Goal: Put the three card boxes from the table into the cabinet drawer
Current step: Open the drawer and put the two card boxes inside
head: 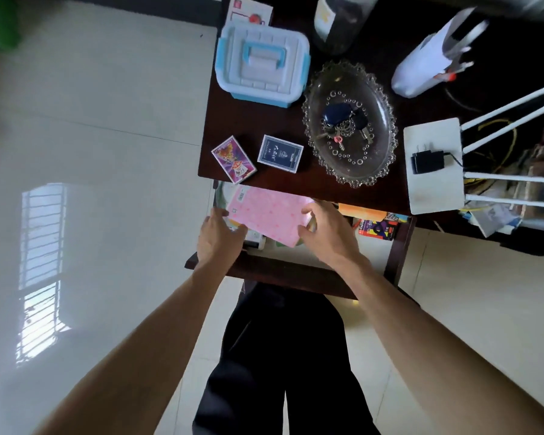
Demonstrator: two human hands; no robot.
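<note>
**Drawer contents shifted while two card boxes waited on the tabletop**

Two card boxes were seen near the front left corner of the tabletop: a purple card box at the edge and a dark blue card box just beside it. A third was possibly hidden in the open drawer below. Both forearms were extended down over the drawer. A pink sheet was held at its sides, the left hand and right hand curled loosely on it. Room was judged to be in preparation; next, a box had to be picked up.
</note>
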